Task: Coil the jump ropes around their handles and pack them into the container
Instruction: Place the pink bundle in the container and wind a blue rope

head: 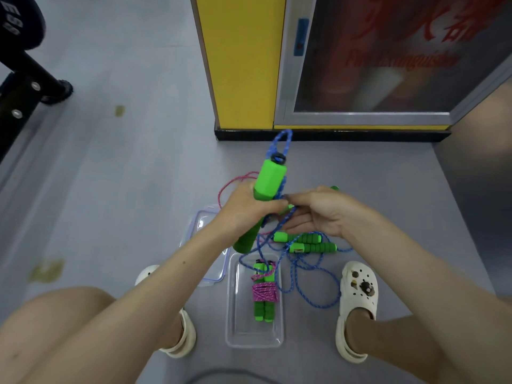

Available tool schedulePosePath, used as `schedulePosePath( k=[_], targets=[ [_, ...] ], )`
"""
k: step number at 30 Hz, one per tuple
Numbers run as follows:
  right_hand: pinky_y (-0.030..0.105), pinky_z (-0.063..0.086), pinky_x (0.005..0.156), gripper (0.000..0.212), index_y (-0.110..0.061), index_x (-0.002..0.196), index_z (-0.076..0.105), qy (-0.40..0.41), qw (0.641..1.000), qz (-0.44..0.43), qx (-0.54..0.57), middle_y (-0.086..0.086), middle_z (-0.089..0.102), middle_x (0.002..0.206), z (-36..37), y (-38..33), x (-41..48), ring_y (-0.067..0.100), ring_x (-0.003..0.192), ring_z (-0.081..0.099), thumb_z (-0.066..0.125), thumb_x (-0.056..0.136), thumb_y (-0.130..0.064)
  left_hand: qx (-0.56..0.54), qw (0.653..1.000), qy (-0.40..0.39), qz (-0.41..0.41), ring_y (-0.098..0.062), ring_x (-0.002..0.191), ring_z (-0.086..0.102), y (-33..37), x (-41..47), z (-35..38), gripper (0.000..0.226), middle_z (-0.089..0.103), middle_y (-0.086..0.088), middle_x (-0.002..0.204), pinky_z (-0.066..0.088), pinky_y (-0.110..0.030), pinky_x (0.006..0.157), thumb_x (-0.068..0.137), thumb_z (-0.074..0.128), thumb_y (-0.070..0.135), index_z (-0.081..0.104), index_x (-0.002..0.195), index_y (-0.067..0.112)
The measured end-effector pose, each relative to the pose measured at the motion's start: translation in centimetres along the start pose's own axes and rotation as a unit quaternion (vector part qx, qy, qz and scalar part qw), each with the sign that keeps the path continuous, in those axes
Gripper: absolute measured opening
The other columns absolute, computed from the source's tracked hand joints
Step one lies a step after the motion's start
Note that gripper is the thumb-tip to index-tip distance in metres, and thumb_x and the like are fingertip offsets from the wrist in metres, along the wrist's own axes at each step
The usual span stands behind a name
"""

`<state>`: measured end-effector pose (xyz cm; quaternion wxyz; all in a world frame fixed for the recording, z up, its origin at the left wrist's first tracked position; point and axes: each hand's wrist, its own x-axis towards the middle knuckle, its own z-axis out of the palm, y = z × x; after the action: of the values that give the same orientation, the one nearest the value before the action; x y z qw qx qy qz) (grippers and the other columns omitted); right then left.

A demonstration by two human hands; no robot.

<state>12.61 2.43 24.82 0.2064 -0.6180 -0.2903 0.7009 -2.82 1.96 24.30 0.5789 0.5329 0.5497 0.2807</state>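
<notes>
Green handle (270,180) stands upright in the left hand (243,209), whose fingers wrap around it. The right hand (318,214) pinches the blue rope (289,142) just beside it; the rest trails loose on the floor. Two more handles (307,239) lie side by side beneath. One pink-wound bundle (264,291) rests in the single clear container (231,300), with one lid (206,214) alongside and two white clogs (358,286) flanking.

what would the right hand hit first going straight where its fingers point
Most likely the green handle gripped by the left hand; the right hand, pinching the blue rope, points at it. Depth is unclear.
</notes>
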Motion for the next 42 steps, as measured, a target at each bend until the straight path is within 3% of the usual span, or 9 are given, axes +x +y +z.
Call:
schedulePosePath(
  k=[6, 13, 18, 22, 25, 29, 32, 37, 42],
  targets=[
    [0.035, 0.059, 0.055, 0.009, -0.015, 0.096, 0.057, 0.025, 0.998, -0.052, -0.001, 0.012, 0.065, 0.056, 0.1, -0.2, -0.1, 0.024, 0.049, 0.067, 0.048, 0.099, -0.016, 0.026, 0.999, -0.025, -0.024, -0.017, 0.062, 0.051, -0.3, 0.3, 0.7, 0.034, 0.059, -0.01, 0.072, 0.041, -0.03, 0.061, 0.078, 0.076, 0.016, 0.059, 0.095, -0.008],
    [0.043, 0.059, 0.076, 0.032, -0.01, 0.128, 0.056, 0.009, 0.996, -0.083, -0.01, 0.014, 0.057, 0.095, -0.1, 0.0, 0.0, 0.027, 0.068, 0.065, 0.052, 0.097, -0.015, 0.041, 0.995, -0.065, -0.07, -0.02, 0.063, 0.058, -0.6, 0.3, 0.7, 0.036, 0.066, -0.021, 0.079, 0.049, -0.034, 0.063, 0.077, 0.078, 0.022, 0.062, 0.095, -0.005],
    [0.032, 0.06, 0.068, 0.041, -0.015, 0.125, 0.049, 0.041, 0.996, -0.061, -0.047, 0.013, 0.06, 0.087, -0.1, 0.2, 0.2, 0.016, 0.063, 0.065, 0.047, 0.09, 0.006, -0.145, 0.983, 0.024, -0.106, -0.016, 0.054, 0.062, 0.1, 0.4, 0.3, 0.008, 0.064, -0.01, 0.066, 0.052, -0.023, 0.054, 0.084, 0.067, 0.003, 0.063, 0.088, -0.003],
    [0.034, 0.055, 0.079, 0.063, -0.014, 0.129, 0.031, 0.049, 0.995, -0.03, -0.083, 0.017, 0.062, 0.108, 0.9, 1.0, 0.7, 0.029, 0.102, 0.064, 0.057, 0.077, 0.01, -0.324, 0.936, 0.037, -0.133, -0.015, 0.049, 0.057, 0.8, 0.7, -0.3, 0.014, 0.058, -0.005, 0.059, 0.052, -0.024, 0.051, 0.088, 0.061, 0.005, 0.058, 0.074, 0.006],
    [0.042, 0.052, 0.09, 0.064, -0.013, 0.124, 0.031, -0.004, 0.997, -0.042, -0.069, 0.026, 0.058, 0.119, 1.8, 1.5, 0.8, 0.03, 0.107, 0.061, 0.057, 0.073, 0.015, -0.383, 0.914, 0.044, -0.125, -0.011, 0.043, 0.049, 0.8, 0.8, -0.6, 0.02, 0.052, -0.001, 0.054, 0.051, -0.025, 0.051, 0.089, 0.059, 0.007, 0.057, 0.069, 0.01],
    [0.029, 0.057, 0.071, 0.064, -0.014, 0.125, 0.03, -0.08, 0.992, -0.056, -0.078, 0.02, 0.066, 0.102, 1.8, 1.6, 0.1, 0.026, 0.073, 0.068, 0.067, 0.079, 0.009, -0.398, 0.91, 0.052, -0.1, -0.008, 0.038, 0.039, 1.0, 0.8, -1.1, 0.023, 0.045, 0.003, 0.048, 0.044, -0.021, 0.046, 0.091, 0.053, 0.008, 0.051, 0.07, 0.013],
    [0.02, 0.049, 0.051, 0.051, -0.012, 0.125, 0.038, -0.049, 0.985, -0.067, -0.151, 0.014, 0.067, 0.078, 1.4, 1.6, 0.0, 0.015, 0.053, 0.059, 0.068, 0.084, -0.003, -0.41, 0.903, 0.076, -0.1, -0.007, 0.036, 0.036, 1.1, 0.9, -2.2, 0.022, 0.044, 0.004, 0.046, 0.039, -0.02, 0.045, 0.091, 0.053, 0.007, 0.048, 0.07, 0.014],
    [0.017, 0.042, 0.05, 0.006, -0.007, 0.089, 0.067, -0.004, 0.963, -0.08, -0.256, 0.004, 0.06, 0.058, -0.2, 2.1, 0.8, 0.009, 0.046, 0.049, 0.067, 0.087, -0.013, -0.378, 0.905, 0.156, -0.116, -0.008, 0.036, 0.037, 0.2, 1.1, -4.4, 0.022, 0.046, 0.003, 0.047, 0.038, -0.021, 0.045, 0.089, 0.056, 0.006, 0.049, 0.07, 0.015],
    [0.023, 0.038, 0.052, 0.022, -0.013, 0.064, 0.068, 0.082, 0.93, -0.077, -0.351, -0.003, 0.052, 0.048, -2.8, 2.9, 1.6, 0.007, 0.046, 0.047, 0.069, 0.085, -0.017, -0.37, 0.887, 0.229, -0.153, -0.009, 0.034, 0.037, -1.2, 1.2, -6.7, 0.02, 0.045, 0.003, 0.045, 0.037, -0.016, 0.042, 0.088, 0.056, 0.004, 0.048, 0.072, 0.014]
  ],
)
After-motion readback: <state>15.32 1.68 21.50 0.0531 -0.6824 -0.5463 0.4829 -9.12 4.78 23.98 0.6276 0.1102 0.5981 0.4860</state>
